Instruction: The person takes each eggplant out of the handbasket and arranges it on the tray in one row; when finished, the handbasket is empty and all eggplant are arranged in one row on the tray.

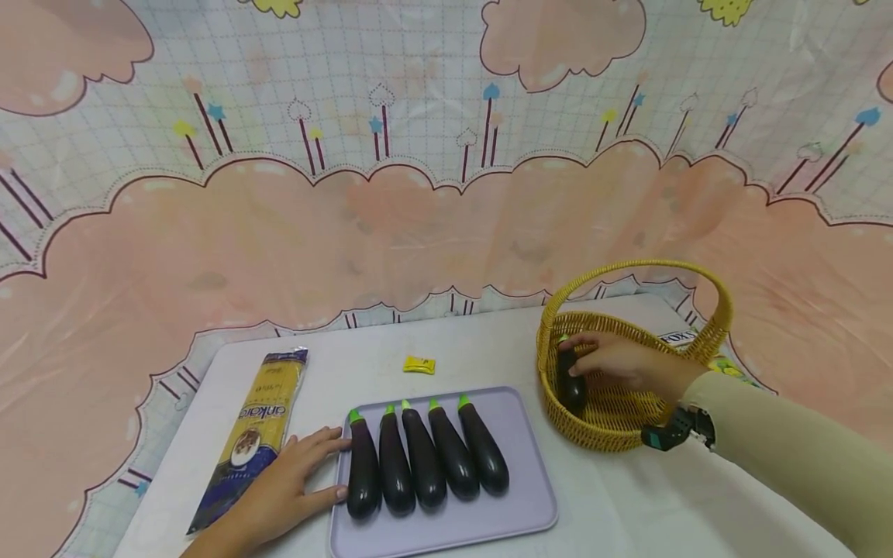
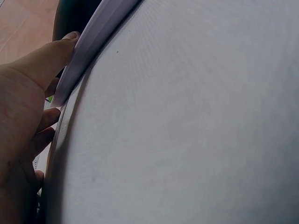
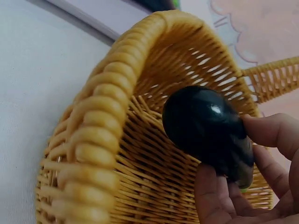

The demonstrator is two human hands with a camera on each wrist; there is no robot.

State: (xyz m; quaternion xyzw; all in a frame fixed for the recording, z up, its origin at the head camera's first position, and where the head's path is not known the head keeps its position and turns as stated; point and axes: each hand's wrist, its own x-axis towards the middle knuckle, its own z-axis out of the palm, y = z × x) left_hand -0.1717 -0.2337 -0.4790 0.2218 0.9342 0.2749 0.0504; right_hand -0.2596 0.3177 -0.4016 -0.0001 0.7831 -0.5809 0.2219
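Note:
My right hand grips an eggplant inside the yellow wicker basket. In the right wrist view the fingers and thumb of the right hand curl round the stem half of the dark eggplant, its round end towards the camera. Several more eggplants lie side by side on a pale purple tray, green stems pointing away. My left hand rests at the tray's left edge with fingers extended. In the left wrist view its thumb touches the tray rim.
A yellow and blue pasta packet lies left of the tray, partly behind the left hand. Beyond the tray sits a small yellow packet. Behind the basket, a printed package is partly hidden. A patterned curtain backs the white table.

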